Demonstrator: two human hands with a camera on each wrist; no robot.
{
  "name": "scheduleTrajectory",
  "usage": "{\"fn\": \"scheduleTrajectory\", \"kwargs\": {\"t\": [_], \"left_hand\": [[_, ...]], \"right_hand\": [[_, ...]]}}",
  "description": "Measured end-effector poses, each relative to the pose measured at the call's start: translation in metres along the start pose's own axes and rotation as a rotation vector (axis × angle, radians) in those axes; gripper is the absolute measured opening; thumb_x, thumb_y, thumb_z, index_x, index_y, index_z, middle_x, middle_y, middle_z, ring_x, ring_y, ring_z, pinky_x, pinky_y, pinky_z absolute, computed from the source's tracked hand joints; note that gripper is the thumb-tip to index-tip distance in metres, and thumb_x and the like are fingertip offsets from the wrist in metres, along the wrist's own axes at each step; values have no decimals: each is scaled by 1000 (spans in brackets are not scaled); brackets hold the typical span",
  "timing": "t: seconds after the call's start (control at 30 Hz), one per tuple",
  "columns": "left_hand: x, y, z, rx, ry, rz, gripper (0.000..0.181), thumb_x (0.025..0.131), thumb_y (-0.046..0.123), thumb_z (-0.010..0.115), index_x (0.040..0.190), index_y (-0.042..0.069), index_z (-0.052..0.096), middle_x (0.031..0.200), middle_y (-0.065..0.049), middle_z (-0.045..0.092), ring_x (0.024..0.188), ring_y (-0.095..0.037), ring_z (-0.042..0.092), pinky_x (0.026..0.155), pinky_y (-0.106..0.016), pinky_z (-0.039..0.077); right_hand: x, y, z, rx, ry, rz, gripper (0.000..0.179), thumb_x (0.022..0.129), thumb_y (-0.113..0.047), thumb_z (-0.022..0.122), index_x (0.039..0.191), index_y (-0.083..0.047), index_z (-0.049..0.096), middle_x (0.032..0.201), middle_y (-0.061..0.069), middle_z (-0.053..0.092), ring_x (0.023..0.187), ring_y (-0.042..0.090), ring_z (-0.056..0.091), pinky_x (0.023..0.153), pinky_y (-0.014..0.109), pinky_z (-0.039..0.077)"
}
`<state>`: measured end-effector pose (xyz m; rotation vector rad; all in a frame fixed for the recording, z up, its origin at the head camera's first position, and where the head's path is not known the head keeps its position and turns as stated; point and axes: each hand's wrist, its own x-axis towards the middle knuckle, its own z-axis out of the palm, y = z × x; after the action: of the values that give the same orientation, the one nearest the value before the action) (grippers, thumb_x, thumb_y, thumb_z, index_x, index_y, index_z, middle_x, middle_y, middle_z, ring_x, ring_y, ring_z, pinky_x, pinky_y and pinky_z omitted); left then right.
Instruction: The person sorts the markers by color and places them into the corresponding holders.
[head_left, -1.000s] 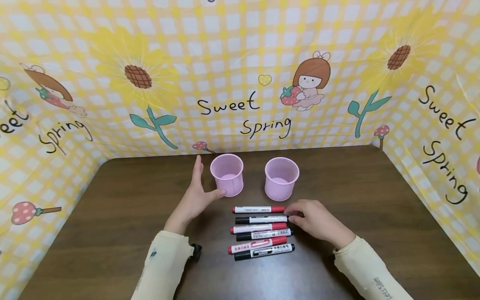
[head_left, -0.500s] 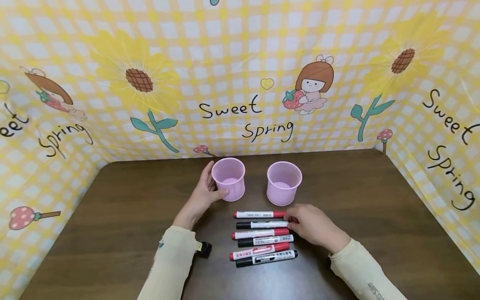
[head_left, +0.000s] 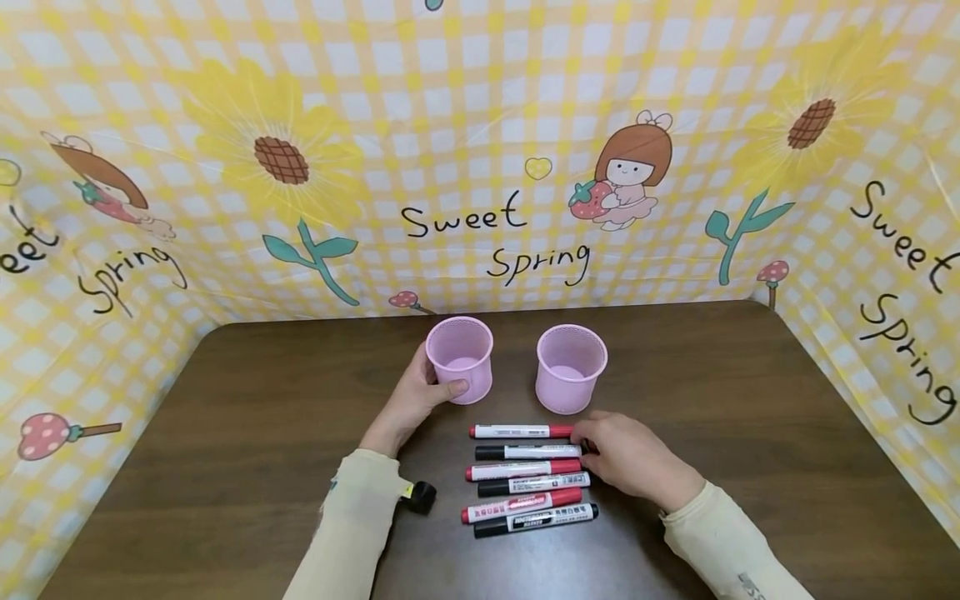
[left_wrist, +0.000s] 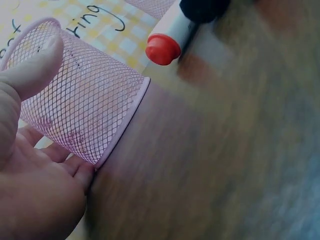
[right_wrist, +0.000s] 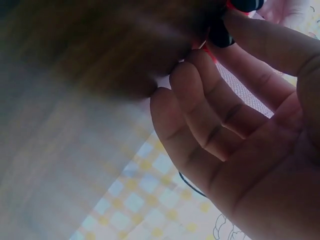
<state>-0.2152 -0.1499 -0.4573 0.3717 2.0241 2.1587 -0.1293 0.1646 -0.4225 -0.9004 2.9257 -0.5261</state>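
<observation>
My left hand [head_left: 412, 400] holds the left pink mesh pen cup [head_left: 461, 354], thumb across its front and fingers behind. In the left wrist view, the same mesh cup [left_wrist: 85, 95] lies against my left palm [left_wrist: 40, 195]. My right hand [head_left: 637, 458] is at the right ends of the two farthest markers, a red marker [head_left: 517, 431] and a black marker [head_left: 525, 452]. In the right wrist view, a black marker end [right_wrist: 220, 34] shows between thumb and index finger of my right hand [right_wrist: 235, 125]; whether they pinch it cannot be told.
A second pink pen cup [head_left: 570, 379] stands to the right, behind the markers. Nearer me lie several more markers in a row, red and black alternating, such as the nearest black marker [head_left: 536, 520]. A yellow checked cloth [head_left: 450, 125] walls in the brown table [head_left: 247, 467].
My left hand has moved from beside the left cup to around it, its thumb now on the front. The right hand stays at the marker ends, shifting only slightly.
</observation>
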Motion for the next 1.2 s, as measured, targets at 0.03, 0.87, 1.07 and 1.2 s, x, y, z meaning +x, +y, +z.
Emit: {"fn": "scheduleTrajectory", "kwargs": {"t": [0.03,0.87,1.07,1.2], "left_hand": [[0,-1,0,7,2,4,85,85,-10,73,154,3,25,149,-24,40,139,-36,37,110,-35,33],[-1,-12,-3,88,23,38,83,84,-3,77,153,4,31,145,-23,47,134,-36,44,108,-36,34],[-2,-12,-2,78,23,45,84,83,-3,77,153,4,32,145,-22,48,135,-36,43,111,-43,31],[-2,-11,-2,79,21,44,84,83,-2,78,153,3,32,145,-22,48,135,-36,43,112,-46,30]], "right_hand": [[0,0,0,-4,1,1,18,80,-5,81,93,-13,70,91,-2,62,79,17,58,69,37,51],[-8,19,-17,352,-10,-9,14,89,-7,68,93,-21,67,75,-14,57,70,7,54,63,27,48],[-9,16,-25,442,80,-4,17,89,-7,70,98,-21,68,81,-13,62,75,9,59,67,28,52],[-9,13,-29,521,174,-23,21,89,-3,71,102,-20,70,86,-10,66,78,12,62,70,29,54]]}}
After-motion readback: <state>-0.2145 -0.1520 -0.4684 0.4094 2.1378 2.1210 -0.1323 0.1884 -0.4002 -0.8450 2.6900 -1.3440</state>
